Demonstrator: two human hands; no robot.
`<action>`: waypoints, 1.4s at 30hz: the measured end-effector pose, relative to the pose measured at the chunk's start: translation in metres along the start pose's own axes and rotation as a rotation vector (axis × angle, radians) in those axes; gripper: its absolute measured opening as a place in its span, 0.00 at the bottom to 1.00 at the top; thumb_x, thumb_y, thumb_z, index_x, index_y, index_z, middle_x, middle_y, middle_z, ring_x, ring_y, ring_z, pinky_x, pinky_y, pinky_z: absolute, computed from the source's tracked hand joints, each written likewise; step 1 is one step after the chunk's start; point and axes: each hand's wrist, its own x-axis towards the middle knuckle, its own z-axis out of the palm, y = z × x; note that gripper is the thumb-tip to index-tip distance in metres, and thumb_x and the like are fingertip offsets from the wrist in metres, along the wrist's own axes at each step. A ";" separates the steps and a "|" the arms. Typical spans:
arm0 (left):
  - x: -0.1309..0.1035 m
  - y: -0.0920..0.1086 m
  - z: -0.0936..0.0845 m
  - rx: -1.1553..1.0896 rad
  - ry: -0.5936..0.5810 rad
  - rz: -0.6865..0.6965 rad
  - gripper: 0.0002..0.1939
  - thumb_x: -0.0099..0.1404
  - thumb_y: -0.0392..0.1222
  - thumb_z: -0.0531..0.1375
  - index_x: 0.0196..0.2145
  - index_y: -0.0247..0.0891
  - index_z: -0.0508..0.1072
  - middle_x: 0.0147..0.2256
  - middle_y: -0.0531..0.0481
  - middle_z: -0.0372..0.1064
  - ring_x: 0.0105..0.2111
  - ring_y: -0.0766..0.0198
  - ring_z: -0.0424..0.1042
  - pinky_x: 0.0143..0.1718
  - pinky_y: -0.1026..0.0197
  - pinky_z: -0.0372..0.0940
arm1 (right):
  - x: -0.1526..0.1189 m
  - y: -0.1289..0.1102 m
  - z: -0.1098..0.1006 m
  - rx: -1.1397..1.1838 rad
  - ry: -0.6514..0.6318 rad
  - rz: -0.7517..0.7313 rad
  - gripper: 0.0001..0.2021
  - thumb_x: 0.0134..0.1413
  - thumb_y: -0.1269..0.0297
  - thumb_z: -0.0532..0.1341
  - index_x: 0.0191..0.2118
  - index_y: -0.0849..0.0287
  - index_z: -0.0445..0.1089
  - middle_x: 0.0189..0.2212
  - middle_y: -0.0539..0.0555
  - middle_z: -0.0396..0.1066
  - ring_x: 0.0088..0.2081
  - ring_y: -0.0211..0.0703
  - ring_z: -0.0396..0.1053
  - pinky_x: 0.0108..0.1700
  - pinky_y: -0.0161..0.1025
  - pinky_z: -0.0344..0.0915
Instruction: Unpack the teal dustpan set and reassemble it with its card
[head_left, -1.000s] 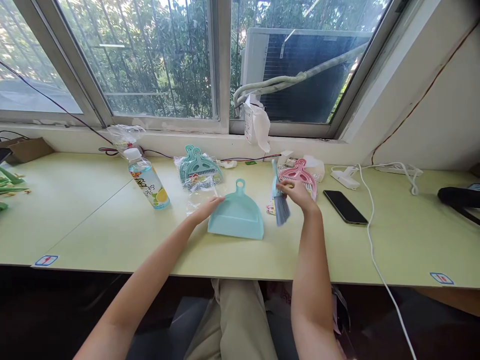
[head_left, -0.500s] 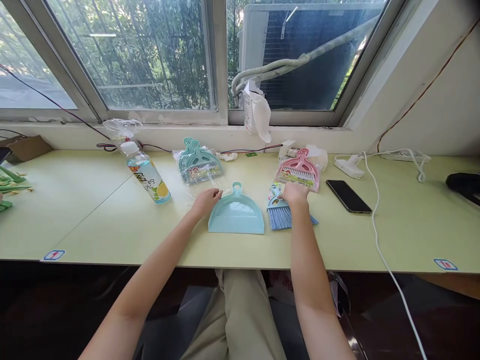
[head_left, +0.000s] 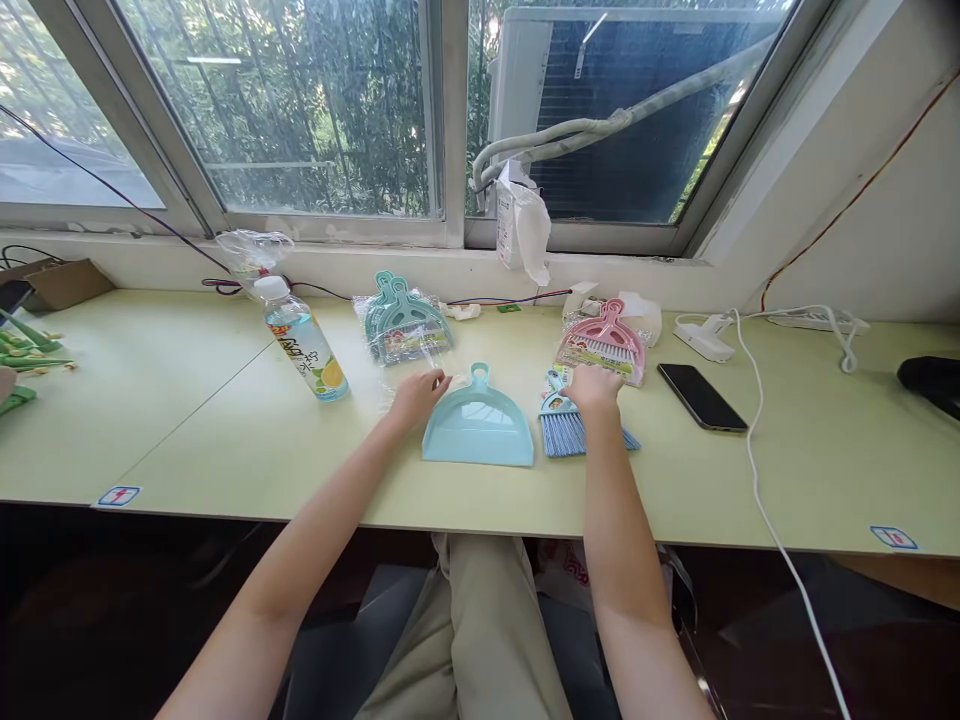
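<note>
A light-blue dustpan lies flat on the table in front of me, its looped handle pointing away. Just left of it, my left hand is closed, fingers pinched on a thin clear plastic bag that is hard to see. On the dustpan's other side, my right hand is closed over the upper part of a small blue hand brush, hiding its handle. The bristles spread toward me on the table. Behind that hand lies a pink dustpan-and-brush set; a teal wrapped set lies beyond my left hand.
A drink bottle lies tilted at left. On the right are a black phone, a white cable and a white plug adapter. A cardboard box and green pieces are at far left. Windows back the table.
The view has shifted slightly, so the whole scene sits a little further right. Both hands stay in nearly the same places beside the dustpan and on the brush.
</note>
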 end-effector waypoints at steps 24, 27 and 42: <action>0.006 -0.017 -0.007 -0.079 0.142 -0.113 0.21 0.65 0.53 0.47 0.21 0.40 0.65 0.22 0.50 0.65 0.25 0.62 0.62 0.27 0.62 0.48 | 0.015 0.040 0.010 0.304 0.090 0.257 0.20 0.57 0.56 0.56 0.48 0.65 0.71 0.44 0.70 0.70 0.48 0.58 0.69 0.45 0.49 0.64; 0.004 -0.010 -0.006 -0.080 0.057 0.014 0.21 0.63 0.57 0.50 0.22 0.39 0.67 0.22 0.51 0.65 0.24 0.64 0.61 0.26 0.62 0.48 | 0.018 0.037 0.012 0.246 -0.185 0.054 0.20 0.50 0.47 0.60 0.38 0.61 0.74 0.40 0.62 0.73 0.45 0.52 0.70 0.44 0.44 0.63; 0.003 -0.009 0.004 0.013 -0.117 0.165 0.20 0.63 0.50 0.50 0.18 0.39 0.64 0.19 0.50 0.62 0.23 0.64 0.59 0.28 0.60 0.50 | -0.009 -0.006 -0.005 0.078 0.033 -0.028 0.20 0.48 0.54 0.65 0.43 0.66 0.72 0.43 0.69 0.72 0.46 0.56 0.70 0.43 0.43 0.64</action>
